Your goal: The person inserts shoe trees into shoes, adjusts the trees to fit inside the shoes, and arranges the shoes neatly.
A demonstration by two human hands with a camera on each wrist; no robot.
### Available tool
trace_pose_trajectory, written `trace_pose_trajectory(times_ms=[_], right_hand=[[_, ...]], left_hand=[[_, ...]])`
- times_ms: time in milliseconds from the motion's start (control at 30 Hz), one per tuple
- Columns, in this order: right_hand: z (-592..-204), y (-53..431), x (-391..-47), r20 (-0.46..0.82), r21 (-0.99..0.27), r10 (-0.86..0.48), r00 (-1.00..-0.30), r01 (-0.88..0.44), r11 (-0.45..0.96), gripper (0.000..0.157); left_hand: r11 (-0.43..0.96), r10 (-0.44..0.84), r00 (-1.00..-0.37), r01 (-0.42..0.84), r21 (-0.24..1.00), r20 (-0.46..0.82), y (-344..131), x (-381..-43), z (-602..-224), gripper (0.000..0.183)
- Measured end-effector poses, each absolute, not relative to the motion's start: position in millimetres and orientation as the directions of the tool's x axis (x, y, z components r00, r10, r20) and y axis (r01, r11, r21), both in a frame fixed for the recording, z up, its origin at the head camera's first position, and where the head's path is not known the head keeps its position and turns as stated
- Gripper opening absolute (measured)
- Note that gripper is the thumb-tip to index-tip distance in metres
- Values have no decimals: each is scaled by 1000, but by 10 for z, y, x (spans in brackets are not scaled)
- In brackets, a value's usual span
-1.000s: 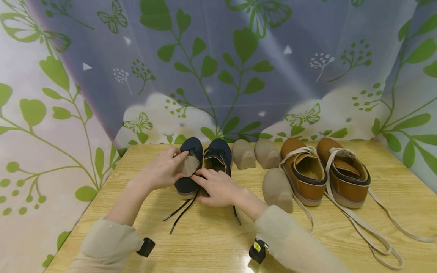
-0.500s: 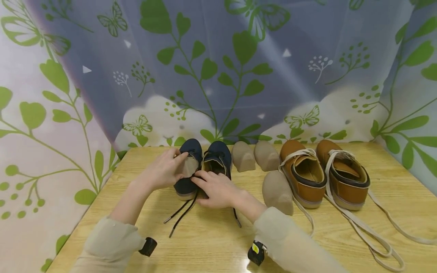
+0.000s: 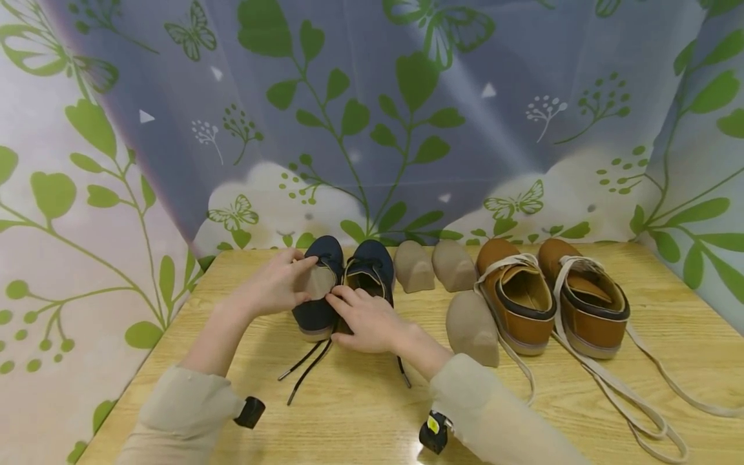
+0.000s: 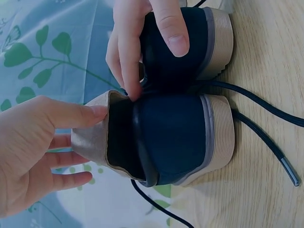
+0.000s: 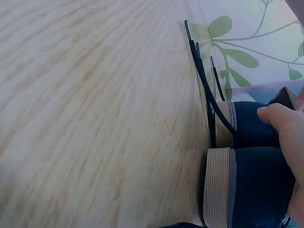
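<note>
My left hand [image 3: 268, 285] holds a beige toe-shaped shoe insert [image 3: 320, 281] at the opening of the left navy shoe [image 3: 314, 318]. In the left wrist view, the thumb lies on top of the insert [image 4: 90, 140] and its fingers are underneath; the insert's front end is hidden. My right hand [image 3: 369, 323] grips the back of that same shoe, fingertips at its collar and thumb on its heel [image 5: 256, 121]. Close on its right stands the second navy shoe [image 3: 372, 261], partly covered by the right hand. Black laces [image 3: 305, 374] trail behind the shoes.
Two matching inserts [image 3: 414, 266] stand at the back of the wooden table [image 3: 349, 420], with a third insert [image 3: 472, 326] nearer. Brown shoes [image 3: 526, 329] with long pale laces [image 3: 633, 400] sit at the right. A patterned cloth [image 3: 349, 129] hangs behind.
The left navy shoe has shifted slightly left, with the left hand and insert moving along. Both hands keep about the same hold; the other shoes and inserts stay put.
</note>
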State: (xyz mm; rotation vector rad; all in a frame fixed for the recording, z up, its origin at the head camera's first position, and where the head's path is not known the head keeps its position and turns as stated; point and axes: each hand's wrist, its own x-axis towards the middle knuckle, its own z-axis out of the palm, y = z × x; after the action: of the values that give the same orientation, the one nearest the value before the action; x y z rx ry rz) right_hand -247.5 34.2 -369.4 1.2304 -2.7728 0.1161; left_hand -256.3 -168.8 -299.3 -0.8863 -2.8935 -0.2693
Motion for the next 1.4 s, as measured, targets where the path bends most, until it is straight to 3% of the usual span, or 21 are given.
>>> trace_pose_trajectory(times_ms=[600, 1400], right_hand=[[-3680, 320, -2519, 148, -57, -692, -707, -705, 707, 63], [-3720, 322, -2494, 132, -57, -704, -698, -714, 698, 63]], left_hand=[[819, 559, -813, 572, 42, 161, -1632, -2557, -2960, 63], [868, 495, -862, 495, -33, 106, -1566, -2557, -3042, 63]])
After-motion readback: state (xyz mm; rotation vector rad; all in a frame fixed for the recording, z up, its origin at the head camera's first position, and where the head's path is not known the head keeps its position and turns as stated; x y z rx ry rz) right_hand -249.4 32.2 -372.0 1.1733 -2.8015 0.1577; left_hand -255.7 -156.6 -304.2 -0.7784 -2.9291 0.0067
